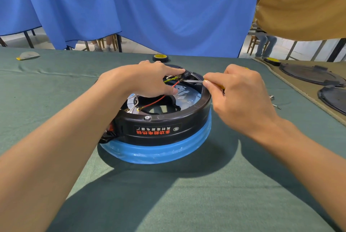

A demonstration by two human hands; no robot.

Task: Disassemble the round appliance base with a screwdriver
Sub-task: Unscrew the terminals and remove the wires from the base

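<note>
Green-clothed table (56,85) bearing round appliance base (164,125) centrally, tape roll (160,57) behind, black covers (310,74) on tan mat (299,89) rightward.

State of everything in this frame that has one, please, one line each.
appliance base: upside down, open on top, wiring exposed.
screwdriver: gripped by right hand, tip at far-rim terminals.
left hand: fingers rest on the base, near the terminals.
tape roll: lying flat.
black covers: lying flat, far right.

Tape roll (160,57) lies on green cloth (56,85) before blue curtain (149,7).
</note>
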